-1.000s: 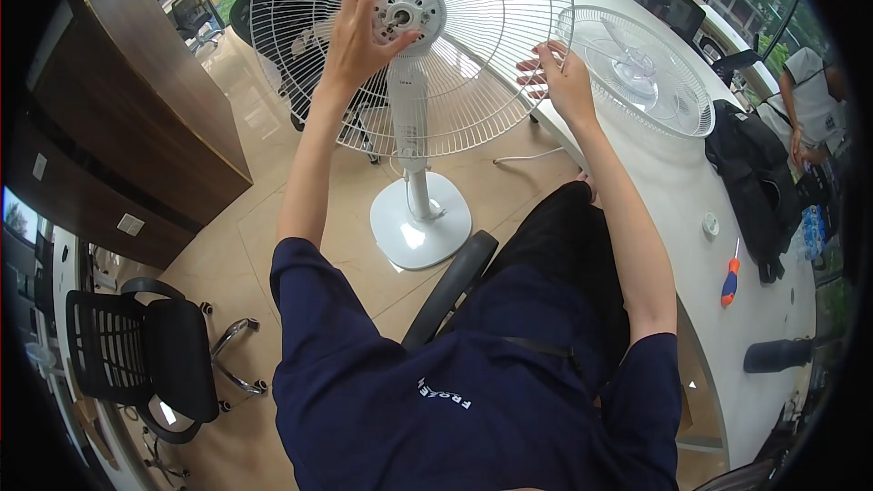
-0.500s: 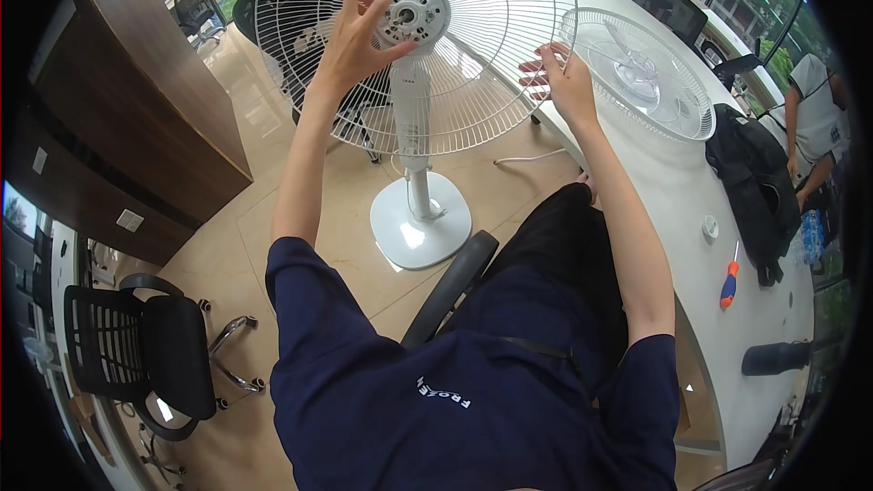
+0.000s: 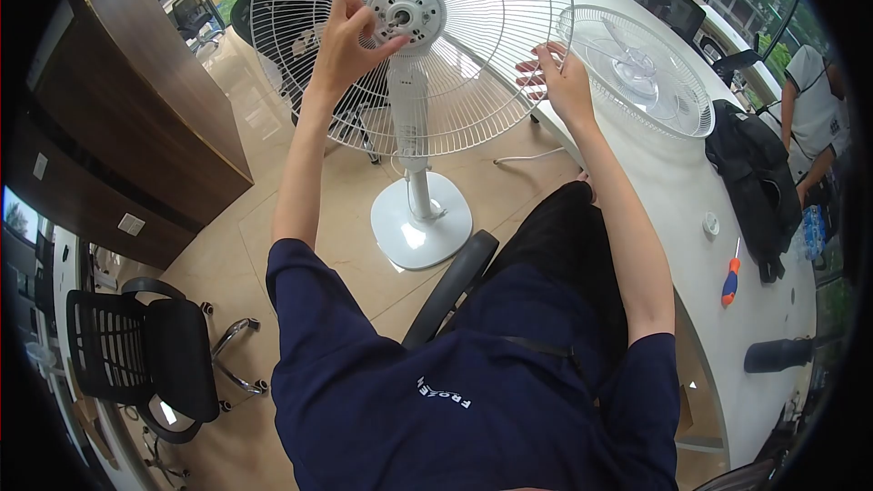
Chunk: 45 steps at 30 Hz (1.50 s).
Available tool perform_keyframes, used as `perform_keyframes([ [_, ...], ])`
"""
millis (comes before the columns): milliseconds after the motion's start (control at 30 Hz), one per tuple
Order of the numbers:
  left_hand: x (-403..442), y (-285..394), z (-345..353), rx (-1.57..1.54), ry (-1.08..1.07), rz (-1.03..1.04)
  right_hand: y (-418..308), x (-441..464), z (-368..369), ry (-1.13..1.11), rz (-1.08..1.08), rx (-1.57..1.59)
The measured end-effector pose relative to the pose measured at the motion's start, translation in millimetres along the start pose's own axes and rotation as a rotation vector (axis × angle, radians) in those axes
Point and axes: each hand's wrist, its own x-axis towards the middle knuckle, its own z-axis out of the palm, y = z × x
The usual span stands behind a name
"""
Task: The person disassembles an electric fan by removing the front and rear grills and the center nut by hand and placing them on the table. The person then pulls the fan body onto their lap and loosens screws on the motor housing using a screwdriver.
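Note:
A white wire fan grille stands upright at the head of a pedestal fan, around a round hub with a motor shaft. My left hand is at the hub's left edge, with thumb and bent forefinger apart in a C shape and nothing visible between them. At the grille's right rim, my right hand grips the wires, some of its fingers behind them. The fan's white base rests on the tiled floor.
On the white table lie a second round grille with clear blades, a small white cap, a screwdriver, a black backpack and a dark bottle. A person is at right. An office chair stands at left.
My left hand's forefinger has drawn back from the hub's face and curled, and the hand has shifted slightly left. My right hand stays at the grille's rim.

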Motion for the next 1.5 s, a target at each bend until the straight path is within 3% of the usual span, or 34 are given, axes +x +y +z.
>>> perform_keyframes([
  [100, -0.8, 8.6, -2.3, 0.105, -0.118, -0.105, 2.0, 0.1, -0.7, 0.002, -0.002, 0.008],
  [167, 5.2, 17.5, -1.0, 0.054, 0.095, 0.030, 3.6, 1.7, 0.1, -0.001, -0.012, 0.013],
  [300, 2.8, 15.3, -4.5, 0.021, 0.067, 0.052, 2.4, 1.8, -0.4, -0.014, 0.004, 0.017],
  [367, -0.3, 15.7, -10.0, 0.188, -0.207, -0.227, 2.1, 1.4, -1.0, -0.011, -0.001, 0.017],
  [400, 1.5, 16.4, -8.2, 0.187, -0.207, -0.226, 2.0, 1.9, -0.9, -0.010, -0.002, 0.023],
  [467, 4.3, 20.2, -4.9, 0.050, 0.022, -0.065, 2.7, 0.8, 0.0, -0.013, 0.001, 0.029],
  [567, 7.2, 23.9, -5.7, 0.070, 0.061, 0.073, 3.0, 0.9, 0.5, 0.000, -0.003, 0.025],
  [700, 1.6, 13.9, -5.6, 0.028, 0.080, 0.060, 2.3, 0.6, 0.3, -0.002, 0.000, 0.007],
  [767, -3.2, 12.5, -6.4, 0.153, -0.121, -0.129, 1.7, -0.7, -0.2, 0.000, -0.004, -0.001],
  [900, 4.3, 23.6, -2.6, 0.053, 0.097, 0.009, 1.1, -1.8, 1.3, 0.006, -0.011, 0.019],
  [1033, 7.0, 30.6, -6.2, 0.179, -0.011, 0.123, 0.8, -2.1, 0.6, 0.002, -0.018, 0.018],
  [1300, 4.8, 29.9, 1.8, 0.227, -0.026, -0.073, 6.7, -1.0, 1.1, 0.016, -0.049, 0.028],
  [1367, 9.4, 32.9, 1.4, 0.142, 0.070, 0.034, 3.0, -1.9, 1.3, 0.014, -0.050, 0.030],
  [1500, 12.3, 34.9, -2.3, 0.209, -0.005, 0.150, 0.7, -3.5, 0.0, 0.001, -0.013, 0.014],
])
